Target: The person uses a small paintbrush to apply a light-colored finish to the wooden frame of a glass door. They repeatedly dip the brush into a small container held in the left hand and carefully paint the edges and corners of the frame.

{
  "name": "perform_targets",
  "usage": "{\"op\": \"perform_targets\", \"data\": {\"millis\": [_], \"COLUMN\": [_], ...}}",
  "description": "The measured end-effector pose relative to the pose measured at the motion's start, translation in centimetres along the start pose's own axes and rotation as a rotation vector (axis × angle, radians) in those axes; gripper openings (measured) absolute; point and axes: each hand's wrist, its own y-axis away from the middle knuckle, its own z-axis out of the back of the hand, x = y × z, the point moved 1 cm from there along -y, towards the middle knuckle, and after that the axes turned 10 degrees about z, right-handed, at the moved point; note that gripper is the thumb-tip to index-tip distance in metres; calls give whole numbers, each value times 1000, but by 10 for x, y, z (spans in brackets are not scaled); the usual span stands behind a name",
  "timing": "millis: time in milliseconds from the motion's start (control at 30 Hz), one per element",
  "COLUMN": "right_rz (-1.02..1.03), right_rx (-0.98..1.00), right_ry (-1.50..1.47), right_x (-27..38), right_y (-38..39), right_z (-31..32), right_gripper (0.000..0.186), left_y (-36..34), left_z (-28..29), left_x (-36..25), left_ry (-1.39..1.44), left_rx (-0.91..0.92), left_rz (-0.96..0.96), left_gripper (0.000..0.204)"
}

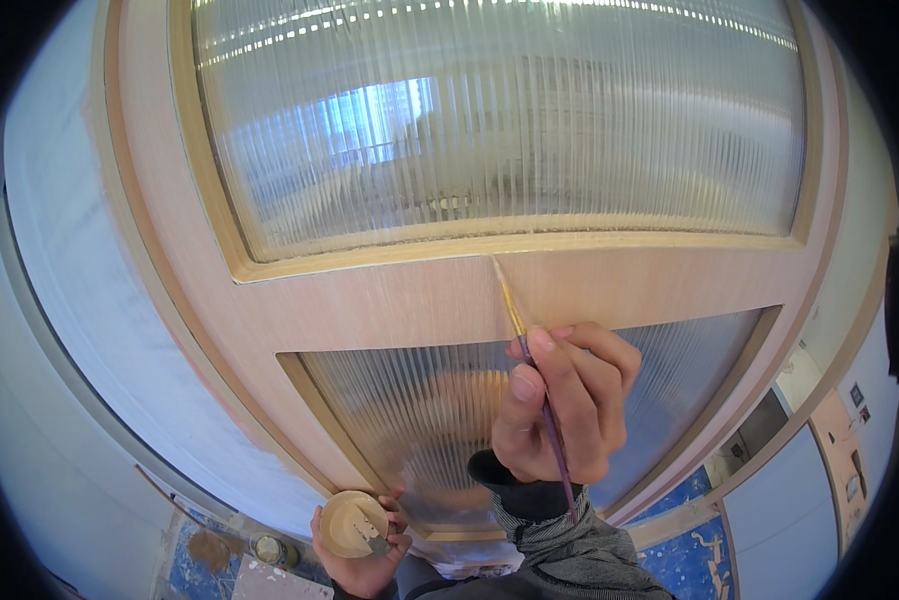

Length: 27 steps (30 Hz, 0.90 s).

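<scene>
My right hand [565, 400] grips a thin paintbrush [519, 320] with a purple handle, its pale tip at the lower edge of the upper frame trim [619, 241] on a light wooden door [659, 280]. The upper ribbed glass pane [499, 130] is above the brush; a lower ribbed pane [379, 395] lies behind my hand. Down at the lower left, my left hand [352, 568] holds a small round container [342, 525] of beige material, with a small grey flat piece in it, possibly a blade.
A white wall panel [54, 250] runs along the left. Below are a speckled blue floor covering [689, 555], a can [269, 550] and a pale board [269, 583]. At the right stand white panels [779, 505] and a wooden ledge [841, 455] with small items.
</scene>
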Motion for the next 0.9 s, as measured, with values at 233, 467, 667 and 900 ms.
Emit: {"op": "perform_targets", "data": {"millis": [233,467,667,900], "right_rz": [2,22,23,-14], "right_rx": [-24,-40,-74,-119], "right_ry": [-1,13,7,-18], "right_x": [-1,-1,-2,-2], "right_y": [1,2,4,9], "right_z": [-1,-3,-3,-8], "right_gripper": [30,32,35,38], "left_y": [0,0,-1,0], "left_z": [5,4,-2,-2], "left_x": [-3,-3,0,-1], "left_ry": [22,1,16,11], "left_rx": [4,10,19,32], "left_rz": [18,19,38,39], "left_gripper": [107,108,108,108]}}
